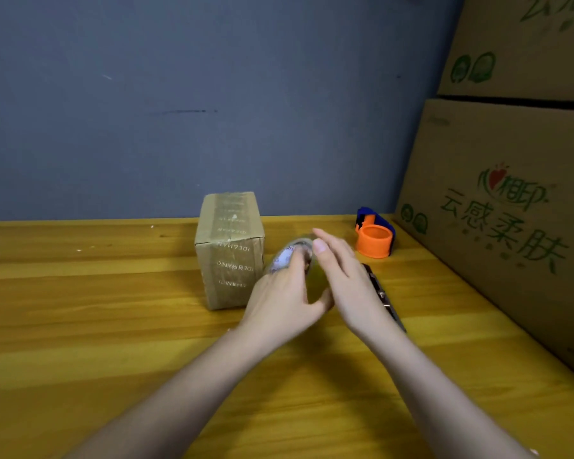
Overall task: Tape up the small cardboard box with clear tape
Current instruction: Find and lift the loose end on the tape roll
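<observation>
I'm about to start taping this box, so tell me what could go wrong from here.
1. The tape roll is held off the table by the left hand; a loose end may stick to fingers.
2. The small box stands unsupported and may tip under pressure.
3. The right hand is near a dark tool.

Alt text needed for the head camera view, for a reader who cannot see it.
Over a wooden table, the left hand grips a clear tape roll while the open right hand touches it, beside a small cardboard box. An orange tape dispenser sits behind.

table (113, 309): glossy wood | small box (229, 253): matt cardboard, shiny tape | dispenser (375, 238): smooth plastic
</observation>
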Demonstrator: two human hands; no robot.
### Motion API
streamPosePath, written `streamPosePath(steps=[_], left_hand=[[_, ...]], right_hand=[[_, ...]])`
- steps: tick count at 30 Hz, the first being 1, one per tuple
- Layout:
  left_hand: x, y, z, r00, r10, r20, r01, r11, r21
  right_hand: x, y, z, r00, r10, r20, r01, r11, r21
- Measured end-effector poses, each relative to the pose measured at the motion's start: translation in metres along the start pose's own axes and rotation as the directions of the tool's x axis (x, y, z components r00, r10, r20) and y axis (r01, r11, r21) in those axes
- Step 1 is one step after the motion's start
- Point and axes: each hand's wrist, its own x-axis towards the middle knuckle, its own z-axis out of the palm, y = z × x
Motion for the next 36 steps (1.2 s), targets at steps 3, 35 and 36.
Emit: streamPosePath(steps=[3,35,36], left_hand=[[0.005,0.007,0.001,0.992,0.114,0.058,-0.121,0.985,0.124],[-0.005,0.015,-0.015,0.920,0.338,0.197,-0.360,0.929,0.085],[-0.005,0.015,-0.014,0.918,0.345,0.194,-0.367,0.926,0.090]], right_hand=[[0.007,-0.002,0.001,0.994,0.063,-0.084,-0.065,0.998,-0.019],[0.012,-0.006,-0.040,0.868,0.262,0.422,-0.396,0.877,0.270],[0.012,-0.007,-0.041,0.861,0.253,0.441,-0.407,0.863,0.300]])
